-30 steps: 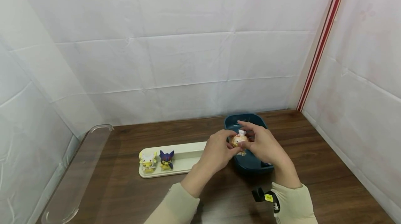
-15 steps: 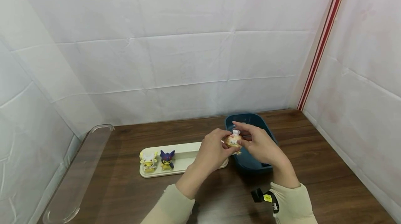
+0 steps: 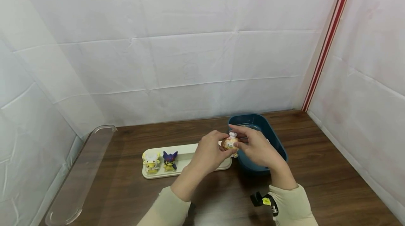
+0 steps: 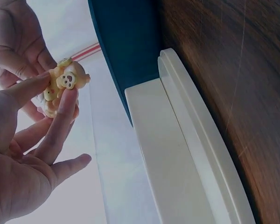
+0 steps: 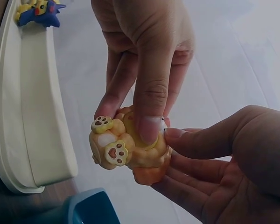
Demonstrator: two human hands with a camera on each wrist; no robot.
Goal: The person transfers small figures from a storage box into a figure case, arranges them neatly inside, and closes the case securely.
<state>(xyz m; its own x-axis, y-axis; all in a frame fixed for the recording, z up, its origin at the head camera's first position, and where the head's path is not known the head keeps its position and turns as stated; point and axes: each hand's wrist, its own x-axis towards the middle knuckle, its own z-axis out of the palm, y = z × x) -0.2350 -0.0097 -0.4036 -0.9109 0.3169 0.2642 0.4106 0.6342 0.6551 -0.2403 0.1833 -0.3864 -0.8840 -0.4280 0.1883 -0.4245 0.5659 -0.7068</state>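
Note:
Both hands hold one small orange-and-cream figurine (image 3: 230,142) with a white hat, raised above the gap between a white tray and a blue bin. My left hand (image 3: 207,152) pinches it between thumb and fingers; in the right wrist view that thumb lies across the front of the figurine (image 5: 140,140). From the other side my right hand (image 3: 257,147) pinches its head end with thumb and fingers. Paw-print soles show on its feet in both wrist views. The long white tray (image 3: 186,149) holds a white-and-yellow figurine (image 3: 151,162) and a purple-and-yellow figurine (image 3: 169,161) at its left end.
The blue bin (image 3: 281,145) stands right of the tray; its contents are mostly hidden by the right hand. A clear plastic cover (image 3: 80,176) lies along the left side of the brown wooden table (image 3: 126,198). White sheeting (image 3: 190,60) closes off the back and sides.
Both hands have moved left with the figurine, from over the blue bin to near the white tray's right end. The figurines in the tray stay where they were.

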